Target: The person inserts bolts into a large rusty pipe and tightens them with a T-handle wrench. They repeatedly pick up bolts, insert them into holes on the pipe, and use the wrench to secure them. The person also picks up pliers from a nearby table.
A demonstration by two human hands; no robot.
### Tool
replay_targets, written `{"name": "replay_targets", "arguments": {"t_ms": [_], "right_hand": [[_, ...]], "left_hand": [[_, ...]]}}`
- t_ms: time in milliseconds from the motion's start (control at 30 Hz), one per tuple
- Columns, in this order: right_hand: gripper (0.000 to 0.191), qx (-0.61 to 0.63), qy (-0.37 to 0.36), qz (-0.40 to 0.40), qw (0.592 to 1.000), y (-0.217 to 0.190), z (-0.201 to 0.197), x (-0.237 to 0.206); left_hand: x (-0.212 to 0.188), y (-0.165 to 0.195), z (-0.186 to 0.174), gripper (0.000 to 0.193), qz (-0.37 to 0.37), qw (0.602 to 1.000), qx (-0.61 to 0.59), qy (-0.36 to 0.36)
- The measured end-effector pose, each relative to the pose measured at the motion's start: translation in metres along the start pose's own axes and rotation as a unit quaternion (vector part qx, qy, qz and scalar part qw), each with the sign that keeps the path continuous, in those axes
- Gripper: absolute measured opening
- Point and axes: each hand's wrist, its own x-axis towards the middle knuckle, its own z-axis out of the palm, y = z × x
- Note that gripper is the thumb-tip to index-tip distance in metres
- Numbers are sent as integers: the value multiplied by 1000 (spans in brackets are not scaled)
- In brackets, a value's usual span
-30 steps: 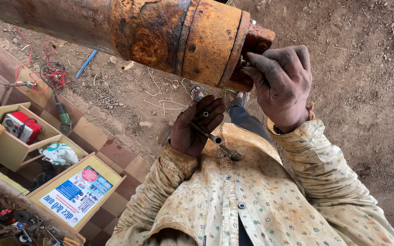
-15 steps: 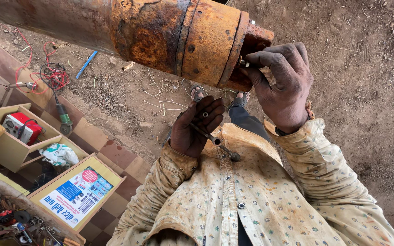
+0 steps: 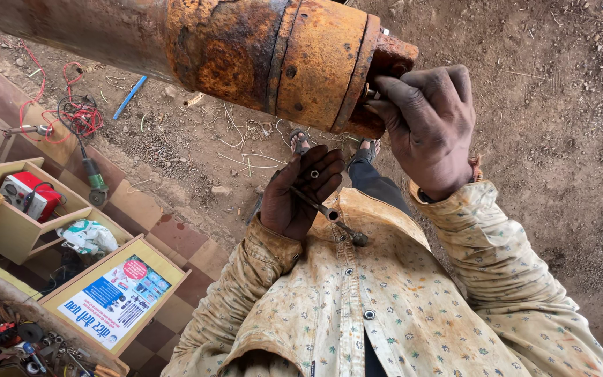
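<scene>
A big rusty orange cylinder (image 3: 273, 56) hangs across the top of the head view. My right hand (image 3: 427, 126) is raised to its flanged end, fingers pinched on a small fastener at the rim. Below it, my left hand (image 3: 301, 192) is held palm-up near my chest. It grips a thin metal socket wrench (image 3: 329, 215), and a small nut (image 3: 314, 174) lies on its fingers. Both hands are dark with grease. My patterned yellow shirt (image 3: 385, 307) fills the bottom of the view.
Wooden boxes (image 3: 15, 223) at lower left hold a red device (image 3: 29, 194), a cloth and printed paper. A grinder (image 3: 95, 180) with red cable (image 3: 78, 115) lies on the tiled edge. Bare dirt ground (image 3: 553, 139) spreads to the right. My sandalled feet (image 3: 300, 138) show under the cylinder.
My right hand has turned slightly at the cylinder's end, fingers closing tighter on the fastener. The left hand has stayed in place with the wrench.
</scene>
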Motion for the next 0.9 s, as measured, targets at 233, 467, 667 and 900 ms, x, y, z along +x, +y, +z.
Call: {"name": "replay_targets", "arguments": {"t_ms": [233,467,667,900], "right_hand": [[24,-9,1,-19,1000,2,1,0],[23,16,-11,14,1000,-1,2,-4],[21,45,-9,62,997,-7,2,-4],[25,51,-1,58,997,-6,0,-5]], "left_hand": [[1,0,-2,54,-4,1000,3,2],[3,1,-1,56,-9,1000,19,2],[3,2,-2,56,-2,1000,22,-5],[1,1,-4,55,-4,1000,14,-8]]}}
